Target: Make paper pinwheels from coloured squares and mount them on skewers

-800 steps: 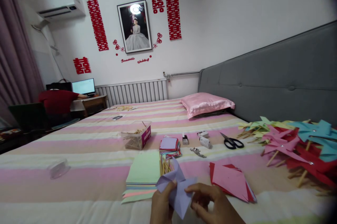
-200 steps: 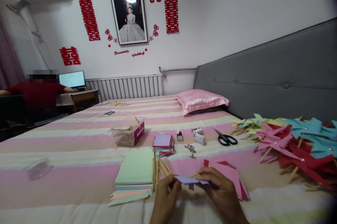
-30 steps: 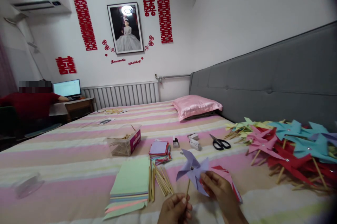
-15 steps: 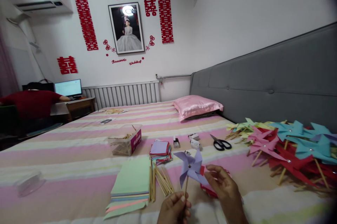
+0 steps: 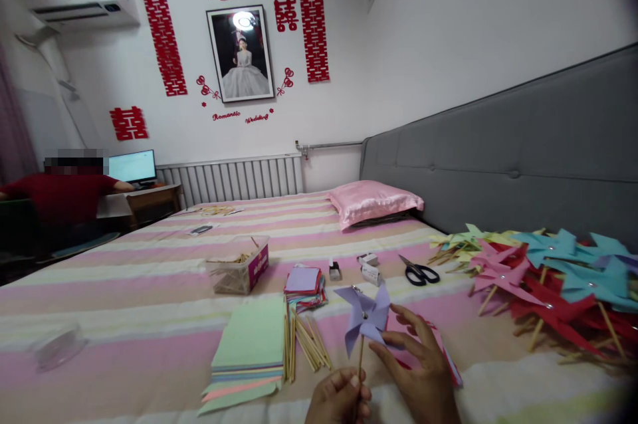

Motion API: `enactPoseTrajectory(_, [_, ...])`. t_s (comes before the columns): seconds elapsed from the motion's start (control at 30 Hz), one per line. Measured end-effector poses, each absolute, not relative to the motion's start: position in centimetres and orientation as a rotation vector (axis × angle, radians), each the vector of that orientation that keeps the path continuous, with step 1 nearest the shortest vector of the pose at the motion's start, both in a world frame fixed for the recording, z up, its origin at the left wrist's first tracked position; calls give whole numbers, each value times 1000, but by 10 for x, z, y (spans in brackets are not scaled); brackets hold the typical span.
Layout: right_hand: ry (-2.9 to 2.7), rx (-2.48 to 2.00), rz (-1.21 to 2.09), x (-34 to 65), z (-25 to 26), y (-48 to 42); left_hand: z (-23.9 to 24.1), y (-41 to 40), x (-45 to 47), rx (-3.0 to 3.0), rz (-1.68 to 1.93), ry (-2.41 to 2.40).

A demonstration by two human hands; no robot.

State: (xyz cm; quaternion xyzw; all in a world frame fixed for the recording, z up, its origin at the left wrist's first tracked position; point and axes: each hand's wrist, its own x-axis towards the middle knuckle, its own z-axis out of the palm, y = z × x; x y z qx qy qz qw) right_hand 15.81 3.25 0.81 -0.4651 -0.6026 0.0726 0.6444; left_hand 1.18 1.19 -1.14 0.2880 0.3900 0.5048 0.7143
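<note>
A purple paper pinwheel (image 5: pixel 366 316) stands upright on a thin wooden stick, a shiny pin at its centre. My left hand (image 5: pixel 339 396) is closed around the lower part of that stick. Beside the right-hand blades, my right hand (image 5: pixel 416 361) has its thumb and fingers curved and spread apart; whether a fingertip touches the paper I cannot tell. Partly hidden behind this hand lies a pile of pink and red paper (image 5: pixel 448 351). Left of the pinwheel are loose wooden sticks (image 5: pixel 304 341), a stack of pale green and other coloured sheets (image 5: pixel 249 337), and small paper squares (image 5: pixel 304 283).
Finished pinwheels (image 5: pixel 553 278) are heaped at the right by the grey headboard (image 5: pixel 498 145). Scissors (image 5: pixel 419 271), small boxes (image 5: pixel 369 268) and a clear tub of sticks (image 5: pixel 239 271) lie on the striped bed. A person in red (image 5: pixel 60 198) sits far left.
The pinwheel and my left hand have shifted slightly right. My right hand has turned and moved lower, its thumb now beside the lower blade. More of the pink and red paper shows.
</note>
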Motion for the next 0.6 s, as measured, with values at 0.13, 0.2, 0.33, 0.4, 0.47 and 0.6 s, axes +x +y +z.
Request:
enactPoseTrajectory(0.13, [-1360, -1039, 167, 157, 8, 30, -11, 11, 14, 644, 1109, 856])
enactPoseTrajectory(0.2, [-1361, -1046, 184, 156, 6, 31, -11, 11, 14, 648, 1100, 855])
enactPoseTrajectory(0.33, [-1368, -1064, 282, 155, -2, 33, -9, 10, 16, 658, 1084, 854])
enactPoseTrajectory(0.4, [-1370, -1075, 341, 155, -3, 33, -9, 9, 16, 661, 1079, 854])
enactPoseTrajectory(0.47, [-1376, -1075, 387, 155, -3, 32, -9, 9, 16, 664, 1076, 856])
enactPoseTrajectory(0.6, [-1387, -1069, 451, 155, 2, 30, -10, 10, 16, 664, 1075, 856])
